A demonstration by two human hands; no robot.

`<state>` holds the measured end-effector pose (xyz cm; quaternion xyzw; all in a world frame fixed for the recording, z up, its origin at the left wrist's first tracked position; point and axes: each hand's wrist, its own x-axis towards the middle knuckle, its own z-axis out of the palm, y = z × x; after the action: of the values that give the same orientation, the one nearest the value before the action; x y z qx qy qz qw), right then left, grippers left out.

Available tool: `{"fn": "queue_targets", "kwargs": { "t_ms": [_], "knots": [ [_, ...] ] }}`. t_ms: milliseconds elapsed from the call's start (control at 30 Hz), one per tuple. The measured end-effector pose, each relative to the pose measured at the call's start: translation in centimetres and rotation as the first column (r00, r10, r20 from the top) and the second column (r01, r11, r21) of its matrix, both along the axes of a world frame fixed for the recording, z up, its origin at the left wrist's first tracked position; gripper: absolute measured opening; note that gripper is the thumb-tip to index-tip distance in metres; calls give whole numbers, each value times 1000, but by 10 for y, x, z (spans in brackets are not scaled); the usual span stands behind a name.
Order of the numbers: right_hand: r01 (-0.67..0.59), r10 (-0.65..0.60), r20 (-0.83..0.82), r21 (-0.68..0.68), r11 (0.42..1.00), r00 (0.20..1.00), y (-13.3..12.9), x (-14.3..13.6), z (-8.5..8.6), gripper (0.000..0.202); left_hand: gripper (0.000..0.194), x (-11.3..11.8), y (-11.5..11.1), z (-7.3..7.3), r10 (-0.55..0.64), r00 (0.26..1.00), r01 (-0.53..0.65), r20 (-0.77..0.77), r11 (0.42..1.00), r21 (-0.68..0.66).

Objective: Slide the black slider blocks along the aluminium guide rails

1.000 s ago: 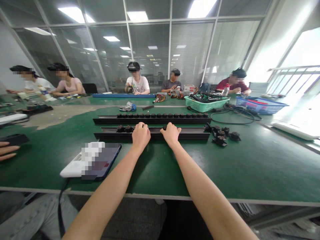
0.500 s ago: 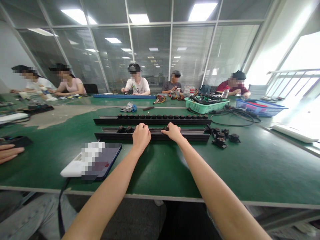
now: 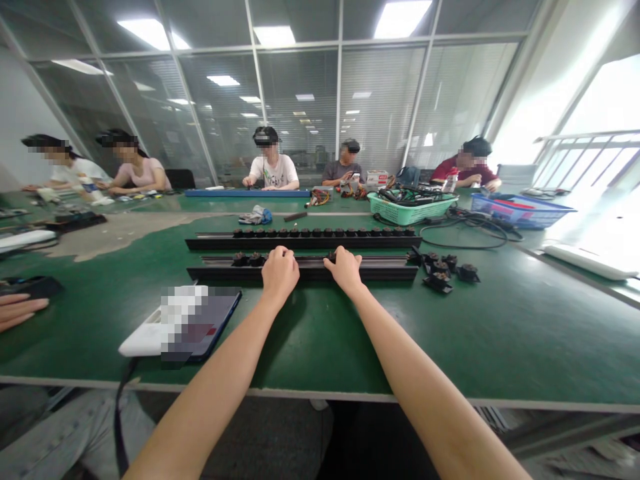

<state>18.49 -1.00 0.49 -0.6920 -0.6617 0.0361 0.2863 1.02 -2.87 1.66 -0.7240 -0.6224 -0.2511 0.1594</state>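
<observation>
My left hand (image 3: 281, 272) is closed over the nearer black rail (image 3: 380, 272), just right of two round black parts (image 3: 248, 260) seated in it; what its fingers hold is hidden. Further right on the same rail, my right hand (image 3: 345, 267) pinches a small black part (image 3: 331, 256) between thumb and fingers. Behind lies a second black rail (image 3: 300, 243), lined with several round black parts. Several loose black parts (image 3: 440, 273) lie on the green table at the right end of the nearer rail.
A phone (image 3: 213, 327) beside a white device (image 3: 145, 333) lies front left. Another person's hand (image 3: 23, 310) rests at the left edge. Green basket (image 3: 413, 212), blue basket (image 3: 523, 212) and black cables (image 3: 470, 233) sit back right. Several people sit across the table.
The view has shifted very slightly. Both hands remain at the same places along the nearer rail, with no clear change in grip.
</observation>
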Motion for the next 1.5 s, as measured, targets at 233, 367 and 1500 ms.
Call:
{"fn": "queue_targets", "kwargs": {
  "t_ms": [233, 367, 1500],
  "knots": [
    [50, -50, 15, 40, 998, 999, -2, -1, -3, 20, 32, 0, 1, 0, 10, 1000, -10, -25, 1000, 1],
    [68, -68, 7, 48, 997, 998, -3, 1, -4, 21, 31, 0, 1, 0, 7, 1000, -7, -23, 1000, -2],
    [-1, -17, 273, 67, 998, 962, -8, 9, -9, 35, 30, 0, 0, 1, -5, 1000, 6, 17, 1000, -14]
  ]
}}
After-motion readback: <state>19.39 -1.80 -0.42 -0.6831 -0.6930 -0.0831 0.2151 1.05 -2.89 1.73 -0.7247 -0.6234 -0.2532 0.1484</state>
